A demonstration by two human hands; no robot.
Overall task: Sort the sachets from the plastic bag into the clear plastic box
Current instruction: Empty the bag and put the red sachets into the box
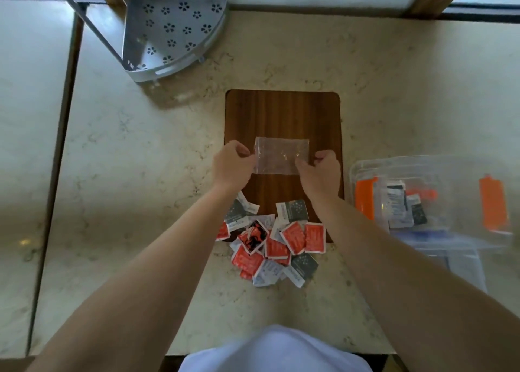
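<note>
Sachets: a loose pile [274,245] of red, grey and white packets lies nearer me than my hands, between my forearms, partly on the stone counter [140,174]
My left hand [232,163]: I pinch the left edge of the plastic bag [280,156]
My right hand [320,171]: I pinch the bag's right edge
Bag: flat, stretched between both hands over the wooden board [281,112]
Clear plastic box [427,197]: right of my right hand, some sachets inside
Grey rack [171,31]: far beyond my left hand
</note>
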